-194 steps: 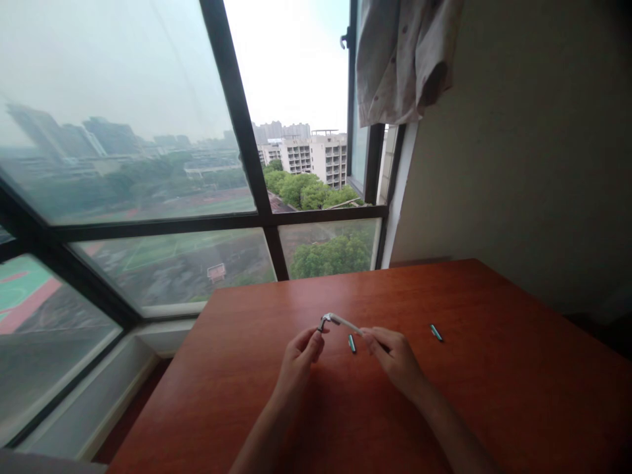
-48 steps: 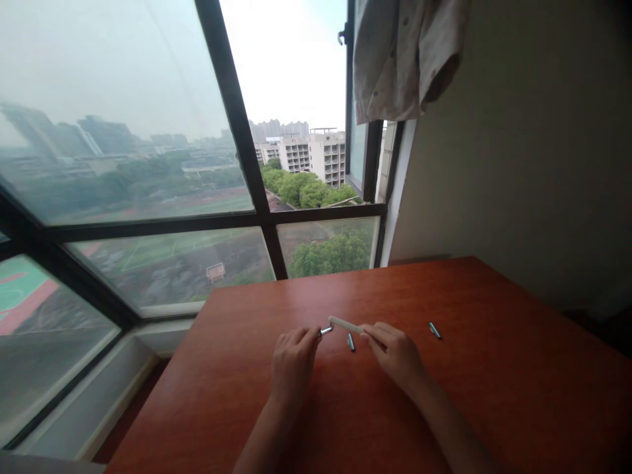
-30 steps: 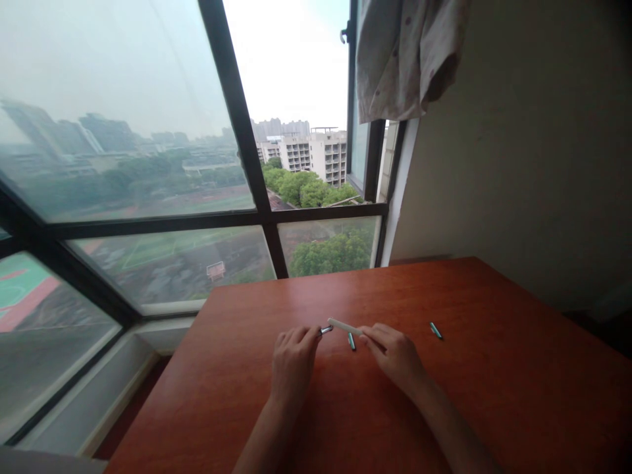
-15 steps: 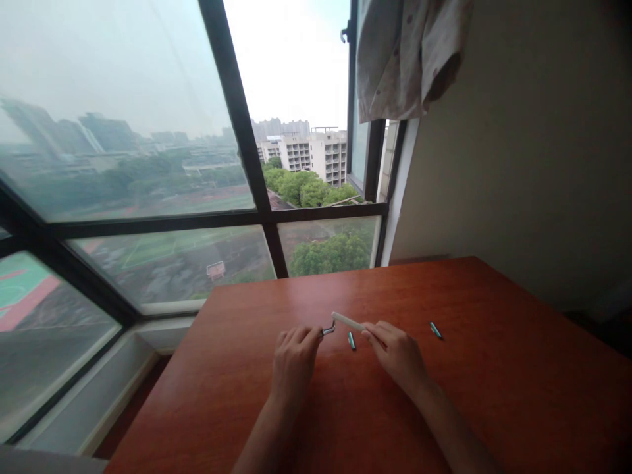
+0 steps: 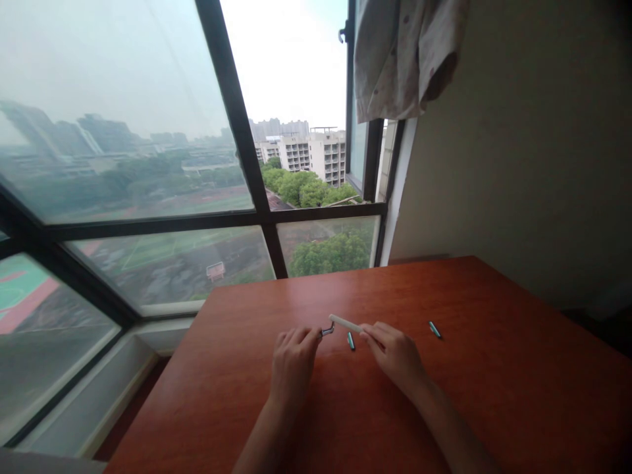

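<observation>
A: What are the two hands doing?

B: The left hand lies knuckles-up on the table, fingers curled in, with the fingertips pinched on a small metal part that sticks out past them. The right hand is closed the same way on one end of a white rod. The rest of the rod points away to the left, toward the metal part.

A: Do the rod and the metal part meet?

B: The rod's free end sits just beside the metal part. It is too small to tell whether they touch.

A: Where on the table is all this?

B: About the middle of it, closer to the far edge under the window than to the near edge. Both forearms come in from the near edge.

A: Anything else lying around?

B: Two short teal pieces. The nearer teal piece lies flat on the table between the two hands, just below the rod. The second teal piece lies off to the right, apart from the right hand, toward the edge by the wall.

A: And above the table?

B: A pale garment hangs by the window frame, over the far right corner.
</observation>
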The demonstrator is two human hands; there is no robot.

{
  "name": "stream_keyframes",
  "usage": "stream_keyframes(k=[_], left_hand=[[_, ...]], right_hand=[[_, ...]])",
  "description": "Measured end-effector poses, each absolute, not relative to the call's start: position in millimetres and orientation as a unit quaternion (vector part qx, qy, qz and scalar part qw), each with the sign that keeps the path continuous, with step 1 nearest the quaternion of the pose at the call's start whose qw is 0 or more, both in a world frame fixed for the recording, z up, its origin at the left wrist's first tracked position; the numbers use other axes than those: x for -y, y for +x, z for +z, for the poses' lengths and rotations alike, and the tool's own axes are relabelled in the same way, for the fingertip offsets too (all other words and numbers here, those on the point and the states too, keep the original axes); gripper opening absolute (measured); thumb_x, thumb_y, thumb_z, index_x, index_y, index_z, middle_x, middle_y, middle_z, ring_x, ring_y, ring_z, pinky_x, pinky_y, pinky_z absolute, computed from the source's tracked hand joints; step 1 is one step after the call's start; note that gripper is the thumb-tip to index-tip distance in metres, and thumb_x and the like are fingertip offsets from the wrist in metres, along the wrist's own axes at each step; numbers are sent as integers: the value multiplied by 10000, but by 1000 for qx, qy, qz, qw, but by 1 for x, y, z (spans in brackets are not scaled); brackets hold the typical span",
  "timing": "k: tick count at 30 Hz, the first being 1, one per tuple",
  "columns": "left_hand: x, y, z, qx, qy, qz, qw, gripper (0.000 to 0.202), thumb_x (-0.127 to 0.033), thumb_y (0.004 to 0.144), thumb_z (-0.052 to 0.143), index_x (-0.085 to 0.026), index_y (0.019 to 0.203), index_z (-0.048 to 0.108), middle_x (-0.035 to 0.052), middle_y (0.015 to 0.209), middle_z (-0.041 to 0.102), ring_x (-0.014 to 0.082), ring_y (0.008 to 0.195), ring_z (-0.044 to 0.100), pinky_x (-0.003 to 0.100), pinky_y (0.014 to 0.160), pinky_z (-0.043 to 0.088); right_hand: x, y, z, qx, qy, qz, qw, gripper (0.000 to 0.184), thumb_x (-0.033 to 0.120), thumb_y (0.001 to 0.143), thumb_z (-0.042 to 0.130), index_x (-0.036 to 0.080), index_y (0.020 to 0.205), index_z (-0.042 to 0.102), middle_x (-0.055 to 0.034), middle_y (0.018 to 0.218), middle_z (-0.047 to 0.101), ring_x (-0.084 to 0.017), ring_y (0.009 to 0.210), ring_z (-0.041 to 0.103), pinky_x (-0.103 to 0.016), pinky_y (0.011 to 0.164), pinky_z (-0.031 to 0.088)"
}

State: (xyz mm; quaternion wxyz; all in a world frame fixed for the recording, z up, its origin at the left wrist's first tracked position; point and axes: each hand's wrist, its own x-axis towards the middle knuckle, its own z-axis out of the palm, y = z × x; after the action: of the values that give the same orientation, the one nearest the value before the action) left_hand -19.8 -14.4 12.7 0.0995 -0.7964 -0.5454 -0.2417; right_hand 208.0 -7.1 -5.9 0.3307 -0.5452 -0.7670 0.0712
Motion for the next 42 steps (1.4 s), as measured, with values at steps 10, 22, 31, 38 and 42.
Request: stream_keyframes(k=[10, 22, 31, 38, 42], left_hand=[[13, -22, 13, 546, -784, -274, 108, 147, -241, 916, 538, -229, 998, 660, 32, 874, 705, 200, 784, 596, 308, 727, 368], [13, -21, 13, 540, -780, -294, 120, 172, -233, 924, 514, -226, 996, 669, 40, 874, 719, 200, 772, 606, 313, 720, 378], [15, -19, 15, 541, -786, -277, 112, 147, -237, 907, 551, -237, 1001, 664, 28, 871, 712, 201, 786, 602, 310, 731, 377], [15, -19, 15, 538, -786, -283, 114, 169, -256, 926, 517, -243, 1009, 664, 38, 863, 711, 197, 784, 608, 307, 734, 377], [15, -18, 15, 536, -788, -283, 108, 160, -240, 923, 518, -242, 988, 664, 35, 866, 713, 198, 782, 609, 307, 729, 376]], right_hand=[[10, 209, -1, 791, -524, 76, 305, 271, 339, 950, 437, 264, 1001, 692, -28, 799, 682, -156, 744, 642, -219, 640, 406], [8, 210, -4, 764, -536, 61, 354, 317, 358, 961, 407, 232, 1008, 694, -57, 841, 691, -170, 763, 642, -233, 686, 429], [10, 209, -1, 784, -518, 88, 331, 275, 334, 945, 441, 252, 983, 700, -33, 812, 683, -159, 739, 638, -224, 670, 428], [9, 209, -2, 777, -528, 63, 337, 275, 340, 941, 447, 263, 974, 709, -32, 798, 685, -151, 720, 640, -212, 619, 409], [8, 209, -4, 766, -540, 62, 343, 291, 349, 949, 429, 253, 980, 702, -40, 800, 683, -159, 722, 638, -222, 631, 410]])
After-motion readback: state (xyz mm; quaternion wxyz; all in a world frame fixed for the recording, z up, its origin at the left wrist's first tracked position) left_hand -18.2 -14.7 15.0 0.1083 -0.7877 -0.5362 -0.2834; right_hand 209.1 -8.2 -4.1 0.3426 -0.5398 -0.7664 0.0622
